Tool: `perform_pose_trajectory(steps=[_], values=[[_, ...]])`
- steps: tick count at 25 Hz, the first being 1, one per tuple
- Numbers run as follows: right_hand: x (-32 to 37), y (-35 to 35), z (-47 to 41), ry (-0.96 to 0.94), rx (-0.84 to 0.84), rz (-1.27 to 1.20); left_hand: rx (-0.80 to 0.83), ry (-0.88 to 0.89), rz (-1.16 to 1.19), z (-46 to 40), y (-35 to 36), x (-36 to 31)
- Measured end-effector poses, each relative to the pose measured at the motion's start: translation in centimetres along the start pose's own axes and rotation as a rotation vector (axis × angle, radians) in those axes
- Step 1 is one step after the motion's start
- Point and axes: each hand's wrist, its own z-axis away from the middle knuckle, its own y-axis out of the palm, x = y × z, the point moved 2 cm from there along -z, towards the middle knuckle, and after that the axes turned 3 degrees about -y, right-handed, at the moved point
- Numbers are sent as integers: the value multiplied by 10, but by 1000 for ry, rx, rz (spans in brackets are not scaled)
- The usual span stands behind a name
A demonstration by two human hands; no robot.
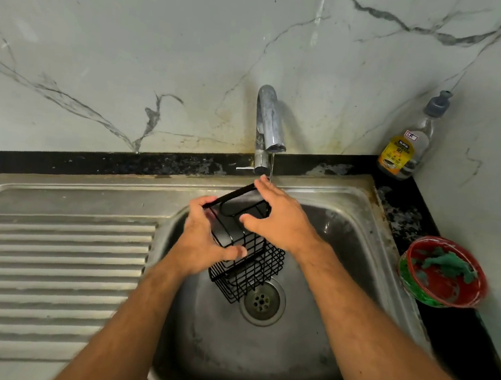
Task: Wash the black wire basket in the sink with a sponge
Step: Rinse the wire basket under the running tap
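I am holding the black wire basket (247,252) tilted above the sink (304,336), just at 11 o'clock of the drain (262,301). My left hand (202,243) is curling its fingers (200,206) around the rim; my right hand (277,221) is gripping the far edge under the faucet (269,126), where a thin stream is running.

Centre frame: your left hand (203,240) and right hand (277,218) grip the black wire basket (247,264) over the sink (254,362), below the faucet (269,123).
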Motion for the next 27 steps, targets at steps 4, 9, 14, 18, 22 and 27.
perform_pose_trajectory(steps=[4, 9, 14, 18, 22, 27], values=[[5, 10, 1, -118, 48, 112, 57, 81, -527, -5, -3, -45], [7, 10, 2, 4, 12, -139, 35, -47, -550, -9, 18, -51], [-14, 19, 5, 147, 4, -155, -30, -162, -482, -8, 10, -50], [-8, 10, 6, 44, -185, -223, -9, -239, -218, -11, 8, -49], [11, 11, 12, -58, -162, -133, -111, -309, 203, -6, 11, -25], [7, 8, 23, -157, -36, 59, -83, -274, 428, 14, 19, -12]])
